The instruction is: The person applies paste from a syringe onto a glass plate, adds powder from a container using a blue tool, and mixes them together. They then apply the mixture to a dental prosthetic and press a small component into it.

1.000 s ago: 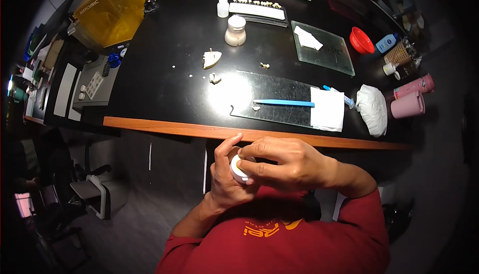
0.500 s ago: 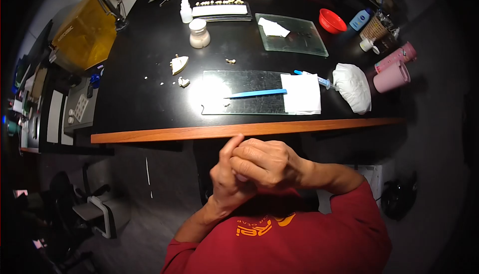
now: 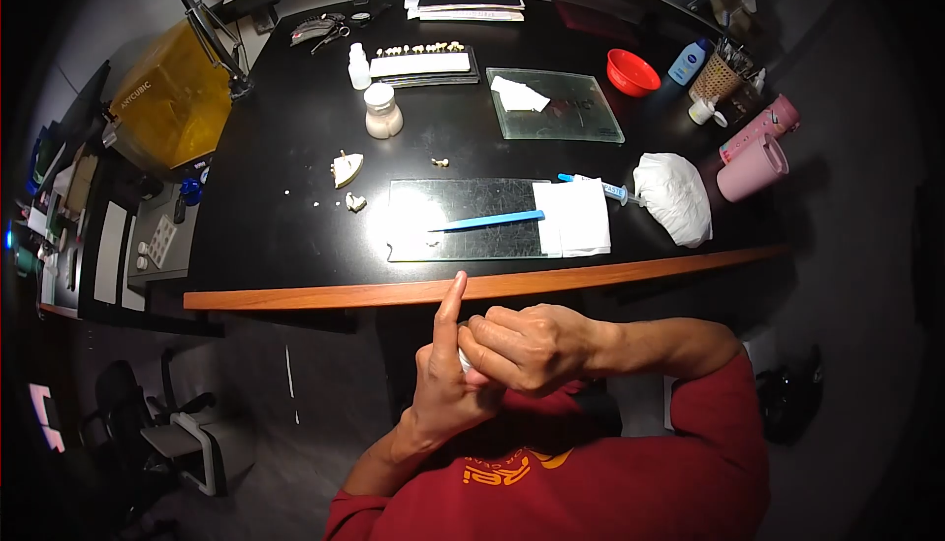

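Note:
Just in front of the desk's wooden edge, my two hands are pressed together. My left hand (image 3: pixel 448 381) has its index finger pointing up, while its other fingers close around something small and white, mostly hidden. My right hand (image 3: pixel 529 346) is curled against it, fingers bent; what it grips is hidden. Beyond the edge lies a glass plate (image 3: pixel 492 244) with a blue stick-like tool (image 3: pixel 492 220) across it. White tissue (image 3: pixel 583 218) covers the plate's right end, beside a syringe (image 3: pixel 614 191) and a white wrapped bundle (image 3: pixel 673 198).
Small dental pieces (image 3: pixel 346 169) lie left of the plate. Farther back are a jar (image 3: pixel 383 113), a white bottle (image 3: pixel 358 66), a tooth shade set (image 3: pixel 421 63), a second glass plate (image 3: pixel 576 120) and a red bowl (image 3: pixel 632 73). Pink cups (image 3: pixel 751 169) stand right.
The view has tilted up, so the desk items sit lower in the picture. My left index finger is now straighter, and a bit of white shows between my hands.

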### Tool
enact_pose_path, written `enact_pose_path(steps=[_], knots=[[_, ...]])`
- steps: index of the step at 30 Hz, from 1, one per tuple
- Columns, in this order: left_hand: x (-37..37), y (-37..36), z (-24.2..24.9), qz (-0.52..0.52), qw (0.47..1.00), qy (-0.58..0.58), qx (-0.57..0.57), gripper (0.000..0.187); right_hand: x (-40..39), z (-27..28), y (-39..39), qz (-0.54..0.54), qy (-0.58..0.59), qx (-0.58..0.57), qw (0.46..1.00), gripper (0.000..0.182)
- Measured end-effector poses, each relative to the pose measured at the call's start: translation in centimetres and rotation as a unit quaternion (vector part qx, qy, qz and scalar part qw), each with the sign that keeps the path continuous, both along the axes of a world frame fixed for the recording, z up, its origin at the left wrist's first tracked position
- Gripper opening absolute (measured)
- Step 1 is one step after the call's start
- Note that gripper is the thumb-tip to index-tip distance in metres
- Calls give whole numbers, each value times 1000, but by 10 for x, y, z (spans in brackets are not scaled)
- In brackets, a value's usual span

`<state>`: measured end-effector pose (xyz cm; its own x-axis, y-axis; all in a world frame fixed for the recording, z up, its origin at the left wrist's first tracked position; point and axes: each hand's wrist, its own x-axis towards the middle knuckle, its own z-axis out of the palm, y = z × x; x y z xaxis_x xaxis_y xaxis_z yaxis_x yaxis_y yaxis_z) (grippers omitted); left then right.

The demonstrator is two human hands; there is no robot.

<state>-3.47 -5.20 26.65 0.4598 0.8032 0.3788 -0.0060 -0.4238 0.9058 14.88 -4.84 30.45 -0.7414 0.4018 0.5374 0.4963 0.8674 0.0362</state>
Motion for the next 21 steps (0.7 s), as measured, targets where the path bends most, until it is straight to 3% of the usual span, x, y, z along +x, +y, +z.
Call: enact_pose_path(steps=[8, 11, 14, 16, 18, 20, 21], knots=[[-3, 2, -3, -6, 1000, -10, -6, 96, -4, 0, 4, 4, 18, 4, 1000, 33], [1, -1, -7, 18, 996, -26, 86, 96, 1, 8, 7, 1, 74, -66, 995, 29], [-2, -6, -3, 17, 995, -14, 95, 103, 2, 23, 8, -6, 104, -121, 987, 21], [1, -5, -11, 18, 988, -24, 154, 103, 6, 30, 15, 1, 169, -249, 954, 23], [2, -2, -18, -14, 985, -60, 160, 101, 8, 38, 22, -31, 216, -368, 904, 28], [-6, 4, -16, -77, 984, -118, 106, 98, 11, 30, 31, -36, 228, -358, 905, 27], [-13, 7, -12, -74, 989, -92, 89, 91, 14, 33, 33, -48, 217, -388, 894, 28]])
